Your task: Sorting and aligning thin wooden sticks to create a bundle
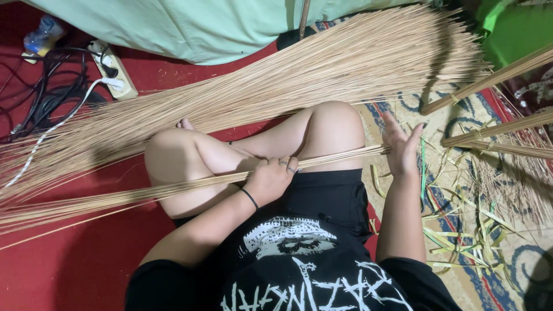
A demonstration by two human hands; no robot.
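Observation:
A thin bundle of long tan sticks (144, 193) lies across my folded legs, reaching from the left edge to my right knee. My left hand (271, 177) is closed around the middle of this bundle; a black band circles that wrist. My right hand (402, 147) is held flat and upright with fingers together, its palm against the right end of the bundle (368, 152). Beyond my knees a big heap of the same sticks (299, 75) fans out over the floor.
Tied stick bundles (489, 78) lie at the right on a patterned rug, among green and yellow leaf strips (461, 230). A power strip (112, 72) with cables sits at the top left on the red floor. Pale green cloth (190, 26) hangs at the top.

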